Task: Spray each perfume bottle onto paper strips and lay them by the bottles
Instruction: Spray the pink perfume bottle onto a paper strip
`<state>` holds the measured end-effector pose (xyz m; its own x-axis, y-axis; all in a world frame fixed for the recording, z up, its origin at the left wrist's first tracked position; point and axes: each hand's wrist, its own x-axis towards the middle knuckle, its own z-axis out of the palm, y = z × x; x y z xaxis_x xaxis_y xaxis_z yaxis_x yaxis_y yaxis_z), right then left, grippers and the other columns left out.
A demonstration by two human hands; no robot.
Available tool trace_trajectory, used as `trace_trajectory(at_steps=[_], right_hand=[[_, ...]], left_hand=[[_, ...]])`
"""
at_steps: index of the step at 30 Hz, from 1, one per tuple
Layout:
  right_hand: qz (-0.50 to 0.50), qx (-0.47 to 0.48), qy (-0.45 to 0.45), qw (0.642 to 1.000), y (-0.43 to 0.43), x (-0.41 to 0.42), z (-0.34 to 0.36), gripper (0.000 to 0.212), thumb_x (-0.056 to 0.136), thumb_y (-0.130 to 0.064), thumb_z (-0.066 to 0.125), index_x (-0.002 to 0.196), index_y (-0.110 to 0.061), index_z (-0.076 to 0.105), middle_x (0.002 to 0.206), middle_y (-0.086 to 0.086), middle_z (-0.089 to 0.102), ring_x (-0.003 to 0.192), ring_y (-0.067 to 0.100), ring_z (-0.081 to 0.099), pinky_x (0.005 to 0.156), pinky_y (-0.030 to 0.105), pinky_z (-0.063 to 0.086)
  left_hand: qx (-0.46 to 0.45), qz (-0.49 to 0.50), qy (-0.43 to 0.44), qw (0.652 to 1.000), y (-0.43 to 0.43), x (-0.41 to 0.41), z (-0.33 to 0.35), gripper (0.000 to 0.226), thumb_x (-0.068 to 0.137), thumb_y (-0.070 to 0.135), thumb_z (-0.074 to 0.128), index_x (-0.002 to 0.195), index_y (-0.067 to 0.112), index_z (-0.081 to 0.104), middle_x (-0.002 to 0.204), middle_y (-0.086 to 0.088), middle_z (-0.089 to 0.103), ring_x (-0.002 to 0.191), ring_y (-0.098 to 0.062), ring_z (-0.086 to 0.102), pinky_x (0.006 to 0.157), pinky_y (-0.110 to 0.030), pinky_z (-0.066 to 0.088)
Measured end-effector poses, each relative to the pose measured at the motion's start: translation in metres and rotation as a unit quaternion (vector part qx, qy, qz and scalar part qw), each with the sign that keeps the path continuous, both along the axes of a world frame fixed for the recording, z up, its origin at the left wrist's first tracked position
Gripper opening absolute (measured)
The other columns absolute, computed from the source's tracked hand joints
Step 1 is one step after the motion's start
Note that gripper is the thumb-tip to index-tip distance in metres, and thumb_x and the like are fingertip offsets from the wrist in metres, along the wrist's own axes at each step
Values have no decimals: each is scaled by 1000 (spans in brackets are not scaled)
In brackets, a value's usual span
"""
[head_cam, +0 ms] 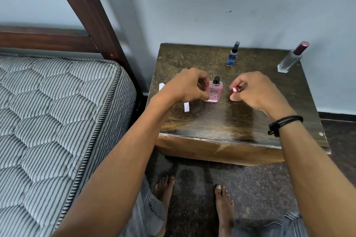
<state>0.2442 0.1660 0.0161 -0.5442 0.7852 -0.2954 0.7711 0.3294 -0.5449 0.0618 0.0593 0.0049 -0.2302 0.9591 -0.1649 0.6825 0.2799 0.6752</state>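
A pink perfume bottle (215,91) with a black sprayer stands uncapped on the dark wooden table (221,127). My left hand (186,87) grips its left side. My right hand (254,90) is closed on the bottle's shiny pink cap (235,90), just right of the bottle. A small blue bottle (232,56) stands farther back. A tall clear bottle with a purple cap (290,59) stands at the back right. White paper strips lie on the table left of the pink bottle, one (186,107) below my left hand and one (161,87) partly hidden behind it.
A striped mattress (48,121) on a dark wooden bed frame (92,15) fills the left. A pale wall stands right behind the table. My bare feet (223,206) are on the dark floor in front of the table.
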Motion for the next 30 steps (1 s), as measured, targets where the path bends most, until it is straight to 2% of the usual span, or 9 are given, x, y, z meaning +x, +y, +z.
trace_trajectory(at_steps=[10,14,17,22,26,30], right_hand=[[25,43,-52,997,-1,-1,-8,31,81,-17,87,105,-31,72,117,1,70,99,24,65,85,34,48],[45,8,-43,998,0,1,-2,65,77,-19,90,133,-34,60,128,-3,66,101,18,59,87,35,44],[39,13,-8,999,2,5,8,78,75,-19,91,142,-35,54,133,-4,61,111,19,60,94,38,46],[57,-62,115,990,-2,3,19,72,74,-10,89,135,-35,60,124,-12,65,113,12,61,90,35,42],[90,-74,114,987,-7,-4,14,66,74,-14,91,129,-37,64,113,-20,67,116,9,60,97,35,35],[110,-65,116,985,-10,-7,11,55,74,-17,91,121,-34,68,107,-24,65,112,9,61,96,32,35]], left_hand=[[-2,-8,-5,1000,1,-2,-2,22,73,16,83,92,17,70,95,5,74,87,-12,71,87,-38,59],[1,-15,-12,1000,1,-2,-2,24,74,12,82,92,19,68,95,3,74,87,-12,71,87,-36,58],[-10,-33,-19,999,0,-5,-1,29,73,11,85,96,17,69,96,3,74,87,-10,72,84,-30,58],[-25,-34,-20,999,-7,-23,6,38,73,16,88,106,25,71,97,13,72,82,-2,69,76,-16,54],[-9,12,5,1000,-14,-48,8,36,76,9,85,107,23,72,91,10,71,71,1,65,71,-17,50],[3,33,20,999,-20,-66,6,30,78,6,81,102,22,72,81,8,69,62,3,58,70,-21,51]])
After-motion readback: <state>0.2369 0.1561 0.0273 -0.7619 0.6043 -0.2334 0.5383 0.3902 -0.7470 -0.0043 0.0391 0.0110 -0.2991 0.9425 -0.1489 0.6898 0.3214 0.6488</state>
